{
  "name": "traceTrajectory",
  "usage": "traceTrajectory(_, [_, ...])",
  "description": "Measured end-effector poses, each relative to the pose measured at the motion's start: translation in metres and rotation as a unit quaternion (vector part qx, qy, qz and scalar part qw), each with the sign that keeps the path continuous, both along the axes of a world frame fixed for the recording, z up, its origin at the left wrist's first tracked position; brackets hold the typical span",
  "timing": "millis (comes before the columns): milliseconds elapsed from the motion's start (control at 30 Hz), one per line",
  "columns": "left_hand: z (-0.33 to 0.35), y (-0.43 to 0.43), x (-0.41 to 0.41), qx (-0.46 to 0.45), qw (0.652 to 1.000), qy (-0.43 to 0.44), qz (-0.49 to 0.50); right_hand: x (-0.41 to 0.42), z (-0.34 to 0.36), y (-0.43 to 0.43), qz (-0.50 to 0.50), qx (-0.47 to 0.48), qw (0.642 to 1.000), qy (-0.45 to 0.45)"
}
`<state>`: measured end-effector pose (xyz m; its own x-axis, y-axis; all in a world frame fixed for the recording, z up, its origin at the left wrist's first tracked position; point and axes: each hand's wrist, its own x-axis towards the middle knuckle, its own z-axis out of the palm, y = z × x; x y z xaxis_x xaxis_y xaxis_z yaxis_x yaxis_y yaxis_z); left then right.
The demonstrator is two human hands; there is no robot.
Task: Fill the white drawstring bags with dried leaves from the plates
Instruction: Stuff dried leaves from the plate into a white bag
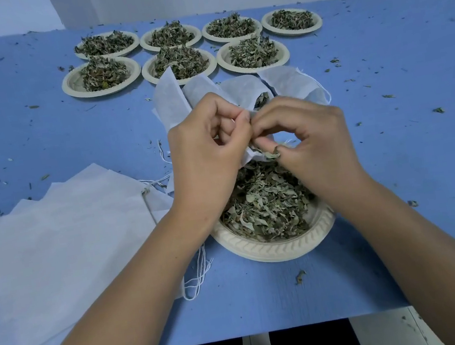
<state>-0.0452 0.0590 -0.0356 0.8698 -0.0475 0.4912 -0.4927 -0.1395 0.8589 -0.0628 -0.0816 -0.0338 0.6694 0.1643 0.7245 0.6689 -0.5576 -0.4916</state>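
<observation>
A cream paper plate [278,248] heaped with dried leaves [266,207] sits near the table's front edge. Above it my left hand [205,149] pinches the rim of a white drawstring bag [250,156], most of which is hidden behind my hands. My right hand [306,135] pinches the same bag's opening, with a bit of leaf at its fingertips. Behind my hands lie several white bags [169,101], one showing leaves at its mouth [261,100].
Several more plates of dried leaves [175,62] stand in two rows at the back of the blue table [395,66]. A stack of flat white bags [61,225] with loose strings [197,279] lies at the front left. Leaf crumbs are scattered over the table.
</observation>
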Motion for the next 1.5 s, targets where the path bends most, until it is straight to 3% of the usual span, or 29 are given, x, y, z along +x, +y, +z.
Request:
traceTrajectory(133, [0.001,0.000,0.001,0.003,1.000,-0.001,0.004,0.003,0.000,-0.005,0.000,-0.067,0.998,0.013])
traceTrajectory(300, [0.001,0.000,0.001,-0.008,1.000,-0.002,0.021,-0.005,0.009,-0.007,-0.032,-0.009,0.998,-0.049])
traceTrajectory(533, [0.002,0.000,0.000,-0.013,1.000,0.006,0.007,-0.004,0.001,-0.005,-0.014,-0.159,0.980,0.123])
traceTrajectory(600, [0.002,0.000,0.000,-0.013,1.000,0.009,0.005,-0.004,0.001,-0.006,-0.007,-0.151,0.981,0.124])
traceTrajectory(733, [0.004,0.002,0.001,-0.034,0.999,0.012,0.022,-0.003,0.005,-0.014,-0.055,-0.057,0.997,0.018])
traceTrajectory(900, [0.006,0.000,-0.005,-0.038,0.998,-0.009,-0.040,-0.003,-0.005,-0.001,0.020,-0.140,0.984,0.111])
traceTrajectory(967, [0.006,0.001,-0.004,-0.035,0.999,-0.009,-0.020,-0.002,-0.002,-0.003,0.030,-0.060,0.988,0.139])
traceTrajectory(1033, [0.006,0.005,0.000,-0.048,0.998,-0.008,0.025,-0.001,0.007,-0.011,0.020,0.094,0.989,0.116])
traceTrajectory(1100, [0.009,0.009,0.004,-0.062,0.996,-0.009,0.065,0.001,0.011,-0.023,-0.014,0.141,0.981,0.135])
traceTrajectory(1233, [0.010,0.009,0.004,-0.068,0.994,-0.011,0.080,0.001,0.000,-0.018,-0.001,-0.083,0.934,0.347])
traceTrajectory(1300, [0.011,0.009,0.003,-0.063,0.995,-0.012,0.077,-0.001,-0.001,-0.014,0.028,-0.091,0.931,0.352])
traceTrajectory(1400, [0.011,0.010,0.004,-0.070,0.994,-0.010,0.080,0.003,0.003,-0.018,0.034,-0.051,0.957,0.283])
traceTrajectory(1500, [0.012,0.010,0.005,-0.076,0.994,-0.009,0.081,0.005,0.003,-0.017,0.051,-0.174,0.938,0.294])
